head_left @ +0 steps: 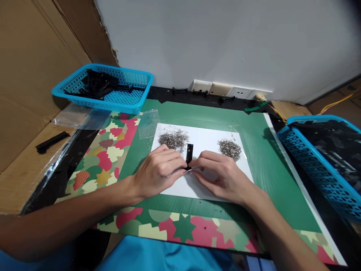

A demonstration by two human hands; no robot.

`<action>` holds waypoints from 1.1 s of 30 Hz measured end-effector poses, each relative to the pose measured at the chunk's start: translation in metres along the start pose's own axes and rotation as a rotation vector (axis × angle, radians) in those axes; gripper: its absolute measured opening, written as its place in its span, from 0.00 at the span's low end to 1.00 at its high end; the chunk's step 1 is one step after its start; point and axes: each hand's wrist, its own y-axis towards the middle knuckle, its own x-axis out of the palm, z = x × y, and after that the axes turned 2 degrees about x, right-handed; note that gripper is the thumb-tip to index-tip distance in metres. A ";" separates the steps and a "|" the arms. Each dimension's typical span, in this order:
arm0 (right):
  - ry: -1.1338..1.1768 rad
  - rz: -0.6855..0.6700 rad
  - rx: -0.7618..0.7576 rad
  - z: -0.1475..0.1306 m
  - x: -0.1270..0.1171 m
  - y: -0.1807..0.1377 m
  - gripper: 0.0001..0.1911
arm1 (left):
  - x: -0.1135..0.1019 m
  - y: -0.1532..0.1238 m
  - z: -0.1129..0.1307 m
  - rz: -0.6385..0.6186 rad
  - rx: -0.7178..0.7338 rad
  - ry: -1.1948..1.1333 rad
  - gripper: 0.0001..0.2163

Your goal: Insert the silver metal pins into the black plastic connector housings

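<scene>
Between my two hands a small black plastic part (pixel 189 153) stands up over a white sheet (pixel 203 192). My left hand (pixel 160 167) is closed, thumb and fingers pinching the part's lower end. From the other side my right hand (pixel 220 173) pinches a thin, light sliver at that same end; its kind is too small to tell. Behind my left hand lies a pile of small metal pieces (pixel 173 138). A second metal pile (pixel 229 149) sits beyond my right hand, also on the sheet.
A blue basket (pixel 113 103) with black parts stands back left; another blue basket (pixel 318 165) full of parts stands right. Clear plastic bags (pixel 148 122) lie at the left. A black strip (pixel 52 142) rests on cardboard. Wall sockets (pixel 239 92) line the back.
</scene>
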 end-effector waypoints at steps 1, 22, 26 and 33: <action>0.023 -0.002 0.020 0.000 -0.002 0.000 0.11 | 0.000 0.000 0.000 0.003 0.000 -0.002 0.03; 0.024 0.119 0.026 -0.007 0.010 0.003 0.08 | 0.002 0.000 0.001 0.000 -0.010 0.004 0.02; 0.057 0.126 -0.017 -0.003 0.014 0.003 0.07 | 0.003 0.000 0.000 0.008 -0.002 0.006 0.04; 0.085 0.159 0.005 0.003 0.015 0.004 0.06 | 0.005 -0.001 -0.001 0.028 0.007 -0.005 0.04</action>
